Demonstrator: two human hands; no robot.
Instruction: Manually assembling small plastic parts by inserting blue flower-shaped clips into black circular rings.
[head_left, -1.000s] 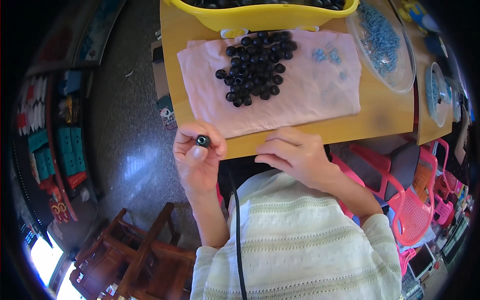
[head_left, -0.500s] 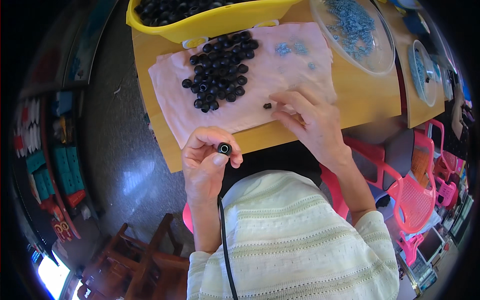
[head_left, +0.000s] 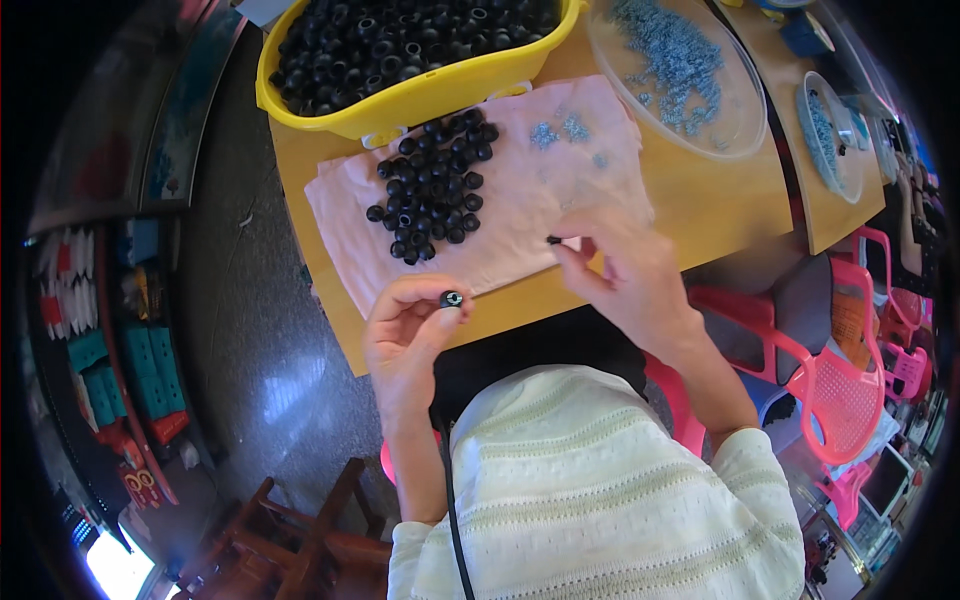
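Note:
My left hand (head_left: 400, 335) is closed in front of the table's near edge, pinching a black round hollow piece (head_left: 452, 299) between thumb and fingers. Its open end faces up and something pale shows inside. My right hand (head_left: 625, 275), somewhat blurred, hovers at the pink cloth's near right edge. Thumb and forefinger pinch a small dark piece (head_left: 554, 240), too small to make out. A loose heap of black round pieces (head_left: 432, 190) lies on the pink cloth (head_left: 520, 200). Small clusters of light blue bits (head_left: 544, 135) lie on the cloth's far right part.
A yellow tub (head_left: 430, 85) full of black round pieces stands at the table's far side. Right of it sits a clear round tray (head_left: 740, 130) with blue bits. Pink plastic chairs (head_left: 845, 400) stand at the right, wooden chairs (head_left: 290, 530) at the lower left.
My right thumb and forefinger have closed on the small dark piece that was at the fingertips. A pale fill now shows in the left hand's piece. The view has shifted slightly.

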